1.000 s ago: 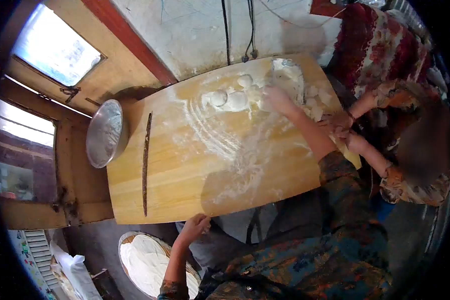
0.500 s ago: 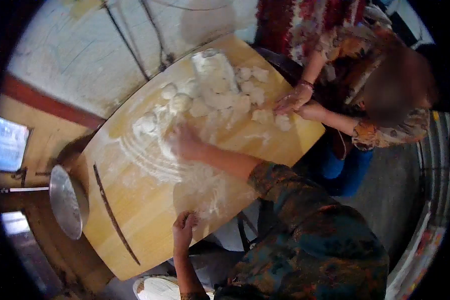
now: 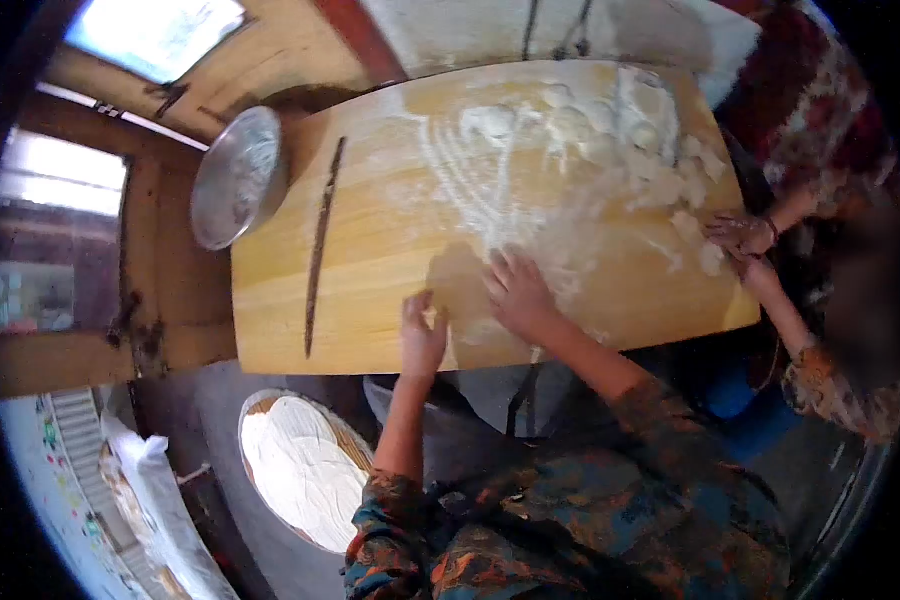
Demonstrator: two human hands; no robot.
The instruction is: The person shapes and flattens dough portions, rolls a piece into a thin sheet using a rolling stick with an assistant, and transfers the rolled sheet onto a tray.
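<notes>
My right hand [image 3: 518, 290] lies palm down near the front edge of a wooden board [image 3: 390, 250], fingers stretched out over floured wood. My left hand [image 3: 423, 335] is at the board's near edge, thumb and fingers apart, with nothing visible in it. Loose flour [image 3: 470, 170] is smeared in curved streaks beyond my hands. A pale dough ball [image 3: 568, 125] and several dough pieces [image 3: 660, 185] sit farther back to the right. A thin dark rolling pin [image 3: 324, 245] lies to the left of my hands.
A metal bowl [image 3: 238, 178] stands against the board's left end. Below the front edge, an oval tray holds flat white sheets [image 3: 300, 465]. At the right, another person's hands [image 3: 745, 245] touch dough on the board. A floury rectangular slab [image 3: 647, 105] lies at the back.
The view has swung left, showing the tray fully. My right hand has drawn back from the floured area towards the front edge, and my left hand's fingers have spread.
</notes>
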